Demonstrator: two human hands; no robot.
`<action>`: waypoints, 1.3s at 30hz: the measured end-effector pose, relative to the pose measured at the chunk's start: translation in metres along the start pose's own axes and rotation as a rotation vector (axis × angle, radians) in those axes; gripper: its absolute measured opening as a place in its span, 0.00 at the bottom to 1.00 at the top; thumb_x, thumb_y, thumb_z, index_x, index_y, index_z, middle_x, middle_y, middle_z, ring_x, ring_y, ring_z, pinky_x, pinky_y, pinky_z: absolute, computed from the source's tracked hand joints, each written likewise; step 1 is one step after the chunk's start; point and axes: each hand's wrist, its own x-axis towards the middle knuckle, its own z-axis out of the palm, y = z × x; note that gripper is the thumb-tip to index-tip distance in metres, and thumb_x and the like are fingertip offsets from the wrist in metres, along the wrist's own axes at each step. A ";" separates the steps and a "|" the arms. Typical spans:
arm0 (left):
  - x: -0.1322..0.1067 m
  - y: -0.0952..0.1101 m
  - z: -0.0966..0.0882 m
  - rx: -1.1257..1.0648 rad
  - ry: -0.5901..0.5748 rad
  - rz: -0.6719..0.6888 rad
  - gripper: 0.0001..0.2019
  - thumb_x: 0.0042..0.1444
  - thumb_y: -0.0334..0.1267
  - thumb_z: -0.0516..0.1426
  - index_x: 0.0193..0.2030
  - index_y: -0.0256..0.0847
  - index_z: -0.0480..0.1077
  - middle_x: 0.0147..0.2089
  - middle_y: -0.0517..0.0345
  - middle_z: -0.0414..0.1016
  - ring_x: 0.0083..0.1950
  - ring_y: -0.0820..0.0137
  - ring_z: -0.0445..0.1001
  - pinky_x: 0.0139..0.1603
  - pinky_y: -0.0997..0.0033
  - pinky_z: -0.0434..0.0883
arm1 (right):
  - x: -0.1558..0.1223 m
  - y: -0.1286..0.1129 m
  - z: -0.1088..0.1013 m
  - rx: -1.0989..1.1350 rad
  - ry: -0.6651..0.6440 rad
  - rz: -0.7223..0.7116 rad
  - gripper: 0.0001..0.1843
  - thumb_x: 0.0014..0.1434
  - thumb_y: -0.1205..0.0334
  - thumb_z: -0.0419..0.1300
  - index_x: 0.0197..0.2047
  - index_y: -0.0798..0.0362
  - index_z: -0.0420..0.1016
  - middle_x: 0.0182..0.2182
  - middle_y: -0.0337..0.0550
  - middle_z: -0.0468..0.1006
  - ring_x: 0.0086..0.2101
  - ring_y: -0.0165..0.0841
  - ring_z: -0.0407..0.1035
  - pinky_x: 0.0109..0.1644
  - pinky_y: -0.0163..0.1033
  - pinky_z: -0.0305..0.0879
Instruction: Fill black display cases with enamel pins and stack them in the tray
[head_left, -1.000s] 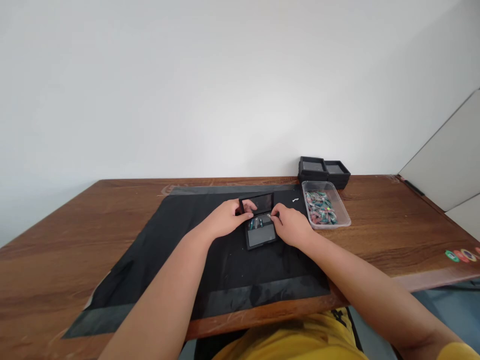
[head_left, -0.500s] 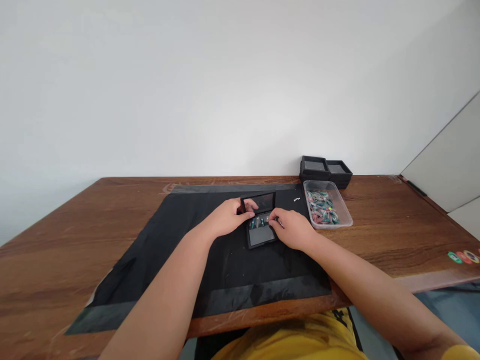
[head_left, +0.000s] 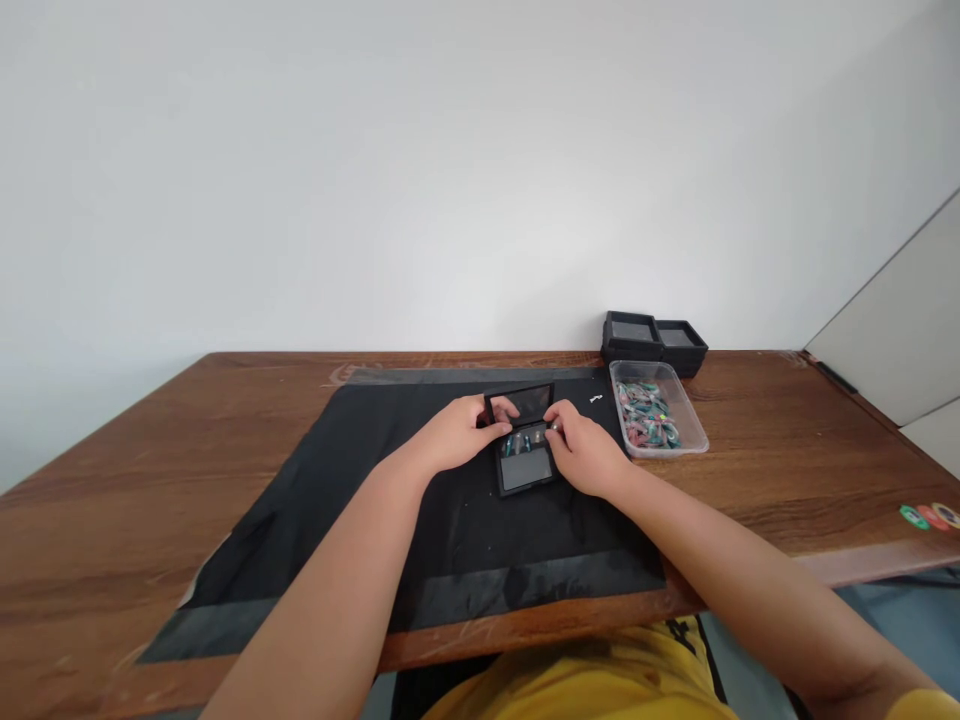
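A black hinged case [head_left: 525, 470] lies opened on the black mat, its lid tilted up with a glossy inner face. My left hand [head_left: 469, 432] grips the lid's left side, thumb in front and fingers behind. Small teal and silvery pieces [head_left: 521, 441] sit in a row in the case's upper compartment, above a grey panel. At the right end of that row, my right hand [head_left: 581, 448] is closed with thumb and forefinger around a small shiny piece [head_left: 555, 425]. Those fingers partly cover it, so I cannot make out its kind.
Right of the mat [head_left: 315, 520] stands a clear plastic tub [head_left: 690, 425] holding many small teal and pink pieces. Behind it are stacked black cases [head_left: 634, 350]. A white scrap [head_left: 595, 398] lies on the mat. Round stickers [head_left: 915, 516] mark the table's right side.
My right hand's fingertips have shifted slightly right and up, to the right end of the row. The dark slim end that showed at them is out of sight. My left hand stays on the lid.
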 end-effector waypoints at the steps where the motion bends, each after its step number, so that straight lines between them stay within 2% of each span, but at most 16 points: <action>1: 0.000 0.000 0.000 -0.002 0.002 0.002 0.15 0.54 0.47 0.56 0.43 0.45 0.78 0.40 0.57 0.82 0.43 0.60 0.79 0.45 0.64 0.74 | 0.000 0.001 0.000 0.010 -0.011 -0.008 0.10 0.65 0.68 0.54 0.50 0.51 0.63 0.37 0.42 0.77 0.36 0.36 0.71 0.40 0.38 0.57; 8: 0.000 -0.001 0.001 -0.014 0.000 0.015 0.15 0.54 0.47 0.56 0.42 0.45 0.78 0.38 0.57 0.82 0.41 0.61 0.79 0.45 0.64 0.74 | -0.001 0.001 -0.004 0.040 -0.009 0.001 0.09 0.62 0.68 0.59 0.46 0.51 0.68 0.34 0.38 0.77 0.29 0.30 0.67 0.37 0.36 0.58; 11: -0.001 -0.001 0.001 -0.013 0.005 0.021 0.15 0.54 0.47 0.56 0.43 0.45 0.78 0.38 0.57 0.82 0.42 0.60 0.79 0.45 0.64 0.74 | -0.002 -0.001 -0.008 0.019 -0.002 -0.008 0.05 0.63 0.66 0.59 0.42 0.51 0.72 0.33 0.39 0.78 0.31 0.31 0.69 0.38 0.36 0.59; 13: -0.001 -0.001 0.002 -0.016 0.008 0.027 0.15 0.54 0.47 0.56 0.43 0.45 0.78 0.38 0.57 0.82 0.42 0.60 0.79 0.44 0.64 0.74 | -0.003 -0.002 -0.010 0.004 -0.009 -0.029 0.05 0.64 0.67 0.56 0.42 0.51 0.73 0.35 0.40 0.79 0.35 0.33 0.71 0.40 0.37 0.60; 17: -0.001 -0.001 0.001 -0.023 0.004 0.022 0.14 0.55 0.47 0.56 0.42 0.45 0.78 0.39 0.57 0.82 0.43 0.60 0.79 0.45 0.64 0.75 | -0.003 -0.002 -0.009 -0.031 -0.018 -0.013 0.14 0.67 0.69 0.50 0.54 0.52 0.69 0.44 0.46 0.80 0.45 0.36 0.73 0.47 0.39 0.61; 19: -0.001 -0.002 0.001 -0.022 -0.004 0.014 0.13 0.55 0.46 0.56 0.42 0.45 0.78 0.39 0.57 0.82 0.44 0.60 0.79 0.46 0.64 0.75 | -0.003 -0.001 -0.007 -0.054 -0.033 0.004 0.18 0.68 0.69 0.48 0.60 0.55 0.62 0.44 0.49 0.79 0.46 0.37 0.73 0.47 0.39 0.61; 21: -0.001 -0.001 0.000 -0.022 -0.012 0.008 0.13 0.55 0.46 0.56 0.42 0.45 0.78 0.40 0.56 0.82 0.44 0.60 0.80 0.46 0.64 0.75 | -0.004 -0.002 -0.006 -0.080 -0.070 -0.010 0.19 0.69 0.69 0.47 0.62 0.57 0.58 0.44 0.51 0.79 0.45 0.38 0.74 0.46 0.39 0.61; 23: 0.000 -0.001 0.000 -0.024 -0.018 0.004 0.13 0.55 0.46 0.56 0.42 0.45 0.78 0.40 0.56 0.82 0.44 0.60 0.80 0.46 0.64 0.75 | -0.004 -0.005 -0.006 -0.125 -0.111 -0.023 0.18 0.69 0.69 0.46 0.61 0.57 0.57 0.45 0.52 0.79 0.43 0.38 0.74 0.44 0.40 0.61; 26: 0.000 -0.001 0.000 -0.033 -0.020 0.014 0.14 0.55 0.46 0.56 0.42 0.44 0.78 0.40 0.56 0.82 0.43 0.60 0.80 0.46 0.63 0.75 | -0.005 -0.009 -0.006 -0.169 -0.126 0.004 0.13 0.69 0.68 0.48 0.56 0.55 0.61 0.43 0.50 0.79 0.39 0.39 0.74 0.42 0.40 0.59; 29: 0.000 -0.002 0.001 -0.034 -0.011 0.025 0.14 0.55 0.46 0.56 0.42 0.44 0.78 0.39 0.56 0.82 0.42 0.60 0.79 0.46 0.63 0.75 | -0.005 -0.009 -0.006 -0.120 -0.088 0.022 0.09 0.67 0.68 0.53 0.51 0.53 0.64 0.40 0.46 0.78 0.40 0.37 0.72 0.43 0.39 0.59; 33: 0.000 -0.003 0.002 -0.024 0.002 0.036 0.14 0.55 0.47 0.56 0.41 0.44 0.78 0.40 0.56 0.82 0.44 0.60 0.79 0.46 0.63 0.75 | -0.003 -0.004 -0.005 -0.083 -0.018 0.014 0.09 0.64 0.68 0.58 0.47 0.53 0.67 0.43 0.46 0.76 0.44 0.36 0.70 0.47 0.39 0.60; 37: 0.000 -0.002 0.001 -0.026 -0.005 0.024 0.13 0.55 0.46 0.56 0.41 0.44 0.78 0.40 0.56 0.83 0.44 0.59 0.79 0.46 0.63 0.75 | -0.004 -0.003 -0.007 -0.117 -0.001 -0.004 0.04 0.64 0.66 0.59 0.43 0.52 0.71 0.46 0.45 0.74 0.43 0.34 0.71 0.47 0.38 0.62; 39: 0.000 -0.002 0.001 -0.027 -0.003 0.019 0.13 0.55 0.47 0.56 0.41 0.45 0.78 0.39 0.56 0.82 0.44 0.60 0.79 0.46 0.63 0.75 | -0.005 -0.005 -0.009 -0.140 0.007 -0.008 0.05 0.64 0.66 0.59 0.44 0.52 0.72 0.46 0.45 0.75 0.43 0.34 0.71 0.46 0.39 0.62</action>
